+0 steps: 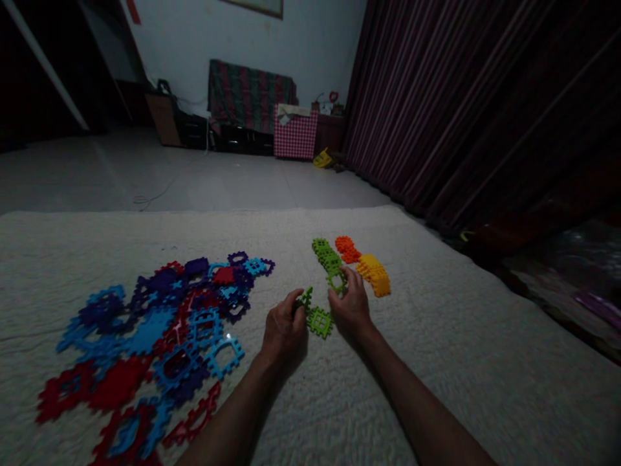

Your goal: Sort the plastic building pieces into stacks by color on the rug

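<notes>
In the head view: holding, in the left hand (285,323), an upright green piece (306,298), tilted, with thumb and fingers closed on it. Gripping, in the right hand (352,303), a green frame (332,278) between thumb and fingers, at the near end of a green row (326,254) stretching beyond that hand. Lying flat between the two hands, slightly nearer the wearer than the upright piece: a flat green piece (320,321) with small windows. Just beyond the right hand and to its right: overlapping yellow pieces (374,274). Farther out past the same hand, between green and yellow: a cluster of orange pieces (346,249). Spread well to the left of the left hand: a loose heap (150,327) of light blue, red and purple pieces, with a light blue frame (237,349) on the side closest to that hand. Beneath both hands: a pale quilted cover (417,388). Far ahead of the hands: a pale floor (242,178) and a red checked cloth (294,136). Off to the right, beyond the right hand: a dark striped curtain (412,97).
</notes>
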`<state>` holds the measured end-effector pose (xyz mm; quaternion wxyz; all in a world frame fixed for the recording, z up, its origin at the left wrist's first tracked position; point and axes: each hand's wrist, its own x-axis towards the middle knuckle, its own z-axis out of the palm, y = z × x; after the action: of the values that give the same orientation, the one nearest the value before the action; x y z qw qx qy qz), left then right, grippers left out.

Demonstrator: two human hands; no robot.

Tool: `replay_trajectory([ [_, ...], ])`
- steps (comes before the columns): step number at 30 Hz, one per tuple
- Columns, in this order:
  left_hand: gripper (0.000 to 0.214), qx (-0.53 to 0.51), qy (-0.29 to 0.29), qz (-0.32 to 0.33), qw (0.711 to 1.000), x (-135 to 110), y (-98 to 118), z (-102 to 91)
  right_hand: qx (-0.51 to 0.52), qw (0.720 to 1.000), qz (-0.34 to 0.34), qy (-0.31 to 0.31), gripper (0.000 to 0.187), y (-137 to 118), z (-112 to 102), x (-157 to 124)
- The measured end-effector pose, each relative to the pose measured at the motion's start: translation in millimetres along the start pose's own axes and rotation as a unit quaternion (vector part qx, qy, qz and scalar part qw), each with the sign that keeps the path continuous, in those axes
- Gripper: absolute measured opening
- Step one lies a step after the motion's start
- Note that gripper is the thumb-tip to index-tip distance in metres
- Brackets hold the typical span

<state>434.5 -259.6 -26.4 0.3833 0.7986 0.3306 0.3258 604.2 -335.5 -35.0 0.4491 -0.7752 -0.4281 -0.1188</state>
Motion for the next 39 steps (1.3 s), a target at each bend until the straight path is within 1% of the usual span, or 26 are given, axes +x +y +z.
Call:
replay_trajectory([
  [3,0.040,0.001,-0.004,-0.015,1.000,0.3,2.3,-0.5,-0.032,0.999,0.017,0.038,0.052,16.6,11.5,24.9],
  [6,0.041,0.017,-0.012,-0.024,0.999,1.1,3.0,-0.6,-0.034,0.998,0.028,0.054,0.053,28.8,19.2,33.5],
  [11,0.043,0.019,-0.021,-0.027,0.999,1.5,2.0,-0.1,-0.034,0.998,0.011,0.043,0.054,36.7,23.4,34.3],
  [17,0.042,0.015,-0.018,-0.026,0.999,1.8,0.2,0.4,-0.053,0.998,0.013,0.037,0.055,36.5,24.0,35.4],
  [27,0.040,0.010,-0.006,-0.017,1.000,0.5,1.2,1.4,-0.055,0.998,0.009,0.028,0.055,40.0,25.2,36.3],
  [31,0.039,-0.007,0.002,-0.026,1.000,1.5,1.4,0.8,-0.065,0.997,0.013,0.047,0.058,34.5,22.1,35.8],
  [33,0.038,-0.022,0.006,-0.037,0.999,2.4,1.5,-0.3,-0.053,0.996,0.000,0.065,0.051,26.6,18.6,35.3],
  [35,0.036,-0.040,0.014,-0.046,0.998,3.5,1.7,-2.0,-0.017,0.997,-0.033,0.075,0.038,14.7,15.6,33.8],
  [37,0.033,-0.068,0.025,-0.053,0.996,4.6,2.2,-3.8,0.037,0.995,-0.083,0.043,0.025,0.3,14.8,30.3],
  [39,0.030,-0.107,0.037,-0.064,0.991,5.5,2.9,-5.0,0.091,0.988,-0.123,-0.026,0.015,-13.3,16.5,25.2],
])
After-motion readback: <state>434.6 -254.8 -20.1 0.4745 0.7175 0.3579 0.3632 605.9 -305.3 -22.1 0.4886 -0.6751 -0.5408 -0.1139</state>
